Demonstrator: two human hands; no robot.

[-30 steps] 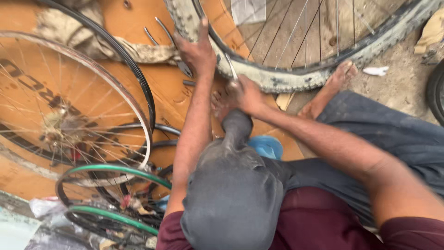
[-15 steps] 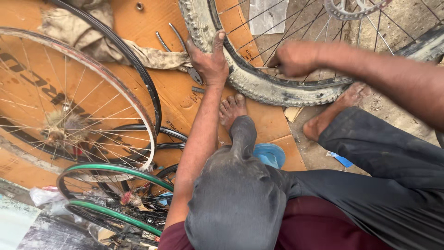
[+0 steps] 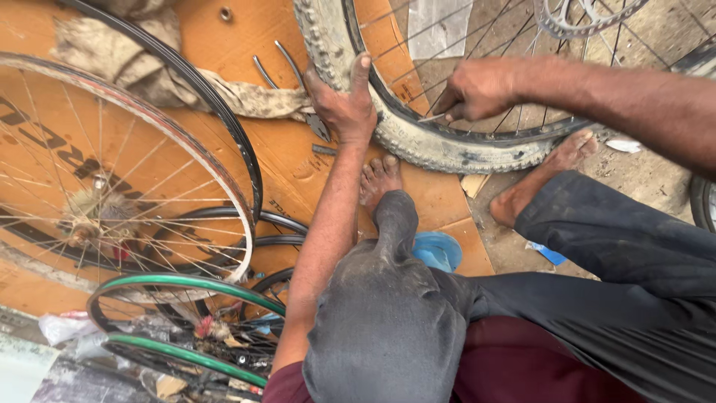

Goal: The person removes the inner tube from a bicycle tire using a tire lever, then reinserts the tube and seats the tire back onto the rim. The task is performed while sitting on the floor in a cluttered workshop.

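Basically, w/ the left hand (image 3: pixel 341 104) clamped over the knobby tyre (image 3: pixel 418 145) and the right hand (image 3: pixel 477 88) pinched shut on a thin metal lever (image 3: pixel 432 117) poked at the tyre's inner edge, the step in hand looks like prying the bead off the wheel rim (image 3: pixel 514 136). To do it well, my judgement: keep the left palm pressing the tread down so the wheel can't skate on the orange cardboard (image 3: pixel 298 172), work the lever in short bites along the rim, tip shallow so it doesn't nip whatever sits inside, and keep fingers clear of the spokes (image 3: pixel 462 45). The tyre itself is grey w/ dried mud, chunky blocks, curving from the top of the view down and round to the right; thin spokes fan inside it, and a toothed chainring (image 3: pixel 589 15) lies beyond it, at the top edge. Just on the near side of the tyre are the bare feet (image 3: pixel 380 175), one almost touching the tread; two spare metal levers (image 3: pixel 280 63) lie left of the tyre by a dirty rag (image 3: pixel 134 67). Well left of the tyre sits a bare spoked wheel (image 3: pixel 112 172), and near-left of it green-edged rims (image 3: pixel 179 313) are stacked. A blue lid-like thing (image 3: pixel 440 250) peeks out nearer than the feet.
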